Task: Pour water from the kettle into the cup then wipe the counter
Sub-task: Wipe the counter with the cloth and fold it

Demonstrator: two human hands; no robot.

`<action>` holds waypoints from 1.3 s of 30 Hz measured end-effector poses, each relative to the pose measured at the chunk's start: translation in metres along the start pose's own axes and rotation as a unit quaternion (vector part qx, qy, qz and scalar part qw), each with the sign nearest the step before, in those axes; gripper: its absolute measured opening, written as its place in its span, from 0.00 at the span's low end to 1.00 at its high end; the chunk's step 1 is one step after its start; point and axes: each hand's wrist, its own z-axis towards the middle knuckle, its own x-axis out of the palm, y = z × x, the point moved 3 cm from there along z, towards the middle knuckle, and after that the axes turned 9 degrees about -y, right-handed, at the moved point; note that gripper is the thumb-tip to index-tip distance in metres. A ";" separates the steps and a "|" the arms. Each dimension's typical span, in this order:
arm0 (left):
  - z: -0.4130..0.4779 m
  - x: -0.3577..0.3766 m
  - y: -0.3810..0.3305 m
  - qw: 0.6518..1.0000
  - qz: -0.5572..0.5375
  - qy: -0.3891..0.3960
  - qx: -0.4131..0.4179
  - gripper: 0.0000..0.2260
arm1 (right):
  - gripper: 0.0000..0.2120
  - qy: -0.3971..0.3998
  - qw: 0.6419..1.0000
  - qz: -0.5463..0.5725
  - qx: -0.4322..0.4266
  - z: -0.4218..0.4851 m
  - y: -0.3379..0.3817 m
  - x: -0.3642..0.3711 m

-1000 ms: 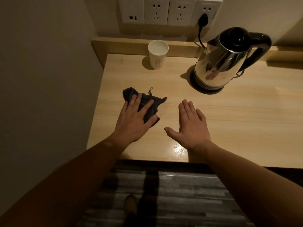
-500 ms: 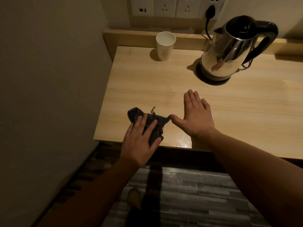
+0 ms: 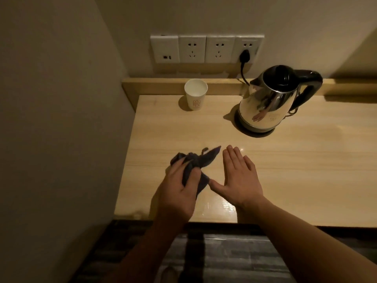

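Observation:
A dark grey cloth [image 3: 204, 160] lies bunched on the light wooden counter [image 3: 285, 170] near its front left. My left hand [image 3: 179, 193] grips the cloth, fingers curled around it. Flat on the counter just right of the cloth rests my right hand [image 3: 240, 178], fingers together and holding nothing. A white paper cup [image 3: 195, 97] stands upright at the back left. The steel kettle [image 3: 273, 101] with a black handle and lid sits on its base at the back, well clear of both hands.
A wall [image 3: 57, 119] runs close along the counter's left side. A raised wooden ledge [image 3: 155, 86] borders the back. The kettle's black plug [image 3: 244, 56] sits in the wall sockets [image 3: 206, 49] above. The counter's front edge drops to a dark floor [image 3: 224, 258].
My left hand went from lying flat on the cloth to gathering and gripping it. The right hand stayed flat beside it. The camera view tilted up.

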 end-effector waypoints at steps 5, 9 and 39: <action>0.108 0.064 -0.032 0.981 0.159 0.007 0.107 0.20 | 0.52 0.007 1.000 0.002 0.004 0.003 0.000 -0.002; 0.155 0.116 0.001 0.947 0.303 0.070 0.083 0.27 | 0.51 0.004 1.000 0.004 0.005 0.004 -0.001 -0.002; 0.158 -0.009 0.117 0.850 0.505 0.062 0.139 0.35 | 0.40 0.038 0.993 -0.042 -0.106 0.172 0.037 -0.001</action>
